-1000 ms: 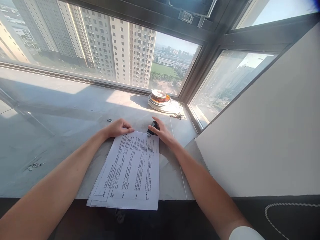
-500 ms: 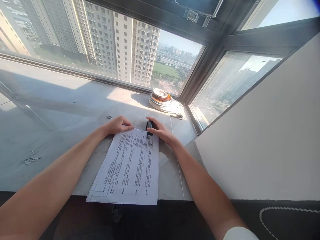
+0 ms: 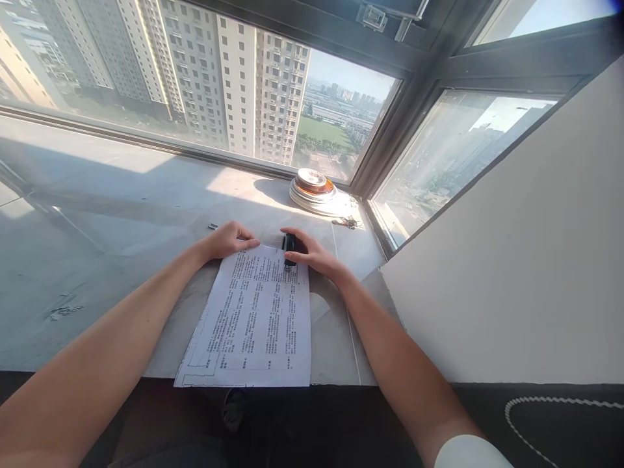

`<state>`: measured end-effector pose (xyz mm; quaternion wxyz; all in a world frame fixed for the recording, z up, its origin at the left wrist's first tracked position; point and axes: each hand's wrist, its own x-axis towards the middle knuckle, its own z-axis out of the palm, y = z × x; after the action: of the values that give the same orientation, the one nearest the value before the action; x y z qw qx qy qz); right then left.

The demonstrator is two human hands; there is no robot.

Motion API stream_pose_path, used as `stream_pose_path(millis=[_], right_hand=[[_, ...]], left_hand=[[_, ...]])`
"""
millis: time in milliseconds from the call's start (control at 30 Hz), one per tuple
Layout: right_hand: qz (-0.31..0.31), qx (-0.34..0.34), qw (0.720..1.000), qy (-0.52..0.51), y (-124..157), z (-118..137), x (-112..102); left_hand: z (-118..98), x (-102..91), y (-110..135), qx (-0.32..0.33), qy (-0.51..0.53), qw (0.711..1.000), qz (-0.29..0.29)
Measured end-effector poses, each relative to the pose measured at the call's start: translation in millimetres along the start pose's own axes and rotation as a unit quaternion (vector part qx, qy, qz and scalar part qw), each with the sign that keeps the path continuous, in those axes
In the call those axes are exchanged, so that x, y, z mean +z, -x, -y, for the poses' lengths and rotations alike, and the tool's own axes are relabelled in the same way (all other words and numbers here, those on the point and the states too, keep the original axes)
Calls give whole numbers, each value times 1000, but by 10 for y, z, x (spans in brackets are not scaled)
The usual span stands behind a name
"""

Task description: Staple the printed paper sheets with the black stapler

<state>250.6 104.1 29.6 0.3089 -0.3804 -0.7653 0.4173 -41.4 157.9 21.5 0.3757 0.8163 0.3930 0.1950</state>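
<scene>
A printed sheet of paper (image 3: 253, 312) lies on the pale stone sill, its near edge reaching the sill's front edge. At the far left corner of the paper, my left hand (image 3: 230, 240) pinches the edge between thumb and fingers. My right hand (image 3: 309, 250) is wrapped around a small black stapler (image 3: 289, 249), fingers on the far side and thumb on the near side. The stapler sits over the paper's far edge, toward its right corner. Its underside is hidden, so I cannot tell whether the jaws are pressed together.
A stack of round plates or dishes (image 3: 314, 192) stands by the window corner, with a small dark tangled item (image 3: 346, 223) beside it. Loose staples (image 3: 65, 312) lie at the left, and a short staple strip (image 3: 212, 226) beyond my left hand. A white wall (image 3: 511, 260) borders the right.
The stapler has tilted slightly in my right hand, and my thumb has shifted a little. The paper's near edge appears slightly higher in view. My left hand keeps its pinch.
</scene>
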Motion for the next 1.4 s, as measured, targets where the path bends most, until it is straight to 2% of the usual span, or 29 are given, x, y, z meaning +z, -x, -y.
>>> stream_pose_path(millis=[267, 567, 1100, 1400], right_hand=[[5, -19, 1000, 24, -3, -15, 9], [9, 7, 1000, 14, 3, 3, 4], [17, -3, 1000, 24, 1, -33, 11], [36, 6, 999, 35, 31, -12, 4]], left_hand=[[7, 0, 2, 3, -1, 1000, 4], [36, -2, -11, 11, 6, 1000, 5], [16, 4, -10, 27, -12, 1000, -5], [5, -3, -9, 13, -15, 1000, 2]])
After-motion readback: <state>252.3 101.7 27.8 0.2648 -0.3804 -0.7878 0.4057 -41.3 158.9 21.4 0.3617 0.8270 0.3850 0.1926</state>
